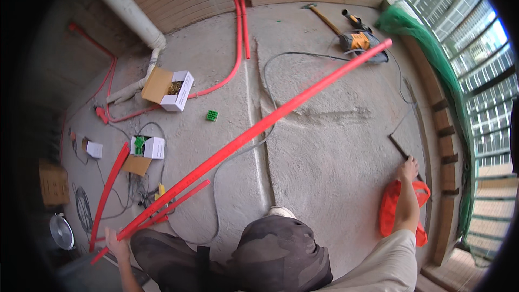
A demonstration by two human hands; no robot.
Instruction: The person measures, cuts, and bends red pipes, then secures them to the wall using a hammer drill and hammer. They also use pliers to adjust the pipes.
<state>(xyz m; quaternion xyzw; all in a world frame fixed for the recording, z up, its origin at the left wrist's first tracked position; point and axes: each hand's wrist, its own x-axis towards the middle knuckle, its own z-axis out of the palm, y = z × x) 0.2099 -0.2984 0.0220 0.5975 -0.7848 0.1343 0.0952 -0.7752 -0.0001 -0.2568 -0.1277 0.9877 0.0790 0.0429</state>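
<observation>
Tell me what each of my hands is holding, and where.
Your left hand holds the long red pipe near its lower end. Your right hand is on the dark rod, partway along; whether it grips cannot be told.

Daylight enters through the railing [489, 82] at right, brightest toward its far end, softly lighting the concrete floor [324, 178], while the wall [46, 78] at left sinks into shadow; fisheye distortion bows straight edges toward a blackened rim.

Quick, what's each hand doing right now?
Left hand: closed, holding the long red pipe near its lower end.
Right hand: appears closed on a thin dark rod.
</observation>
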